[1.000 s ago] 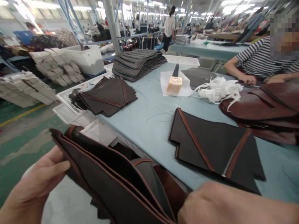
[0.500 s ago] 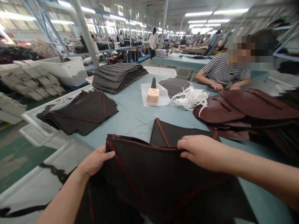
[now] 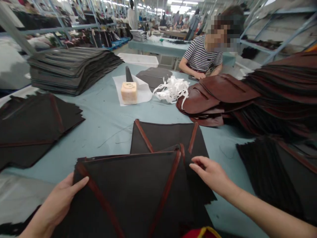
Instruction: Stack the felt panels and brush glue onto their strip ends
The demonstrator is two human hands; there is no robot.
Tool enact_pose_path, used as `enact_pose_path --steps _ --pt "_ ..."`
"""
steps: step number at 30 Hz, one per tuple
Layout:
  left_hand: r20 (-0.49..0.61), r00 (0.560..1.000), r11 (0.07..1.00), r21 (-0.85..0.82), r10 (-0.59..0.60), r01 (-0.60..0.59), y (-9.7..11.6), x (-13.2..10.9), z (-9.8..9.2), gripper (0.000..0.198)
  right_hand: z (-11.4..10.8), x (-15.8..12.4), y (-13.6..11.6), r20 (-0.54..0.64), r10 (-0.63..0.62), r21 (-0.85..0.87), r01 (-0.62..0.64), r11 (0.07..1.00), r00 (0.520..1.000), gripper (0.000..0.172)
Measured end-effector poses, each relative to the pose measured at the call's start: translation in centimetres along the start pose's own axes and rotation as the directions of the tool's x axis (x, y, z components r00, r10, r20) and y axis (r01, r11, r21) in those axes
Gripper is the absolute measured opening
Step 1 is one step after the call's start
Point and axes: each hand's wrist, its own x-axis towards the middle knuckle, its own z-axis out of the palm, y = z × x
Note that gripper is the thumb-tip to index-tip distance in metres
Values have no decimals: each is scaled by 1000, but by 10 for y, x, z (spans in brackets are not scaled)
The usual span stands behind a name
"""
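Observation:
My hands are on a dark fabric-like panel with brown piping (image 3: 128, 188), lying partly over a matching flat panel (image 3: 163, 137) on the table. My left hand (image 3: 56, 201) grips the panel's lower left side, with the thumb spread across its surface. My right hand (image 3: 210, 173) is at the panel's right edge, its fingertips touching the dark material. A stack of similar dark panels (image 3: 32, 129) lies to the left. Another dark stack (image 3: 267, 175) lies to the right.
The pale blue table (image 3: 104, 119) holds a cream block with a dark upright tool (image 3: 128, 92) on white paper, white ribbon scraps (image 3: 173, 89), and brown leather pieces (image 3: 198, 100). A co-worker in a striped shirt (image 3: 203, 58) works across the table.
The panel has come down closer to the table. My right hand has left its top edge and moved to its right side. The view has turned right, bringing the right-hand stack into sight.

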Motion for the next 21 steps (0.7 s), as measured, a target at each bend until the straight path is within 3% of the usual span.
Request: enact_pose_path --steps 3,5,8,11,13,15,17,18,19,21 --pt "-68 998 999 35 -7 9 8 -6 17 45 17 -5 -12 193 111 218 -153 964 975 25" --pt "-114 993 998 70 7 1 11 -6 25 41 26 -8 -20 198 116 257 -165 952 973 15" --pt "-144 990 999 44 -3 9 6 2 26 43 31 -22 -33 69 -93 126 84 989 993 6" --pt "-114 993 1000 4 -29 29 -2 16 19 50 34 -40 -44 130 -383 6 385 923 915 2" --pt "-80 996 1000 -1 -31 31 -4 20 17 52 36 -45 -46 131 -445 -7 450 893 886 11" --pt "-62 997 999 -9 -35 34 -3 18 19 51 38 -43 -45 59 -352 34 351 936 934 12" --pt "-76 996 998 -15 -54 53 -2 15 20 48 38 -38 -42 14 -139 199 133 971 990 11" --pt "-82 995 998 -15 -61 60 -2 14 20 48 39 -37 -42 37 -21 323 8 946 999 14" --pt "-80 995 998 -13 -65 64 -3 15 19 49 39 -37 -42 97 84 457 -120 881 992 18" --pt "-54 996 998 -7 -64 64 -7 21 13 51 41 -37 -44 278 210 670 -346 657 937 24"
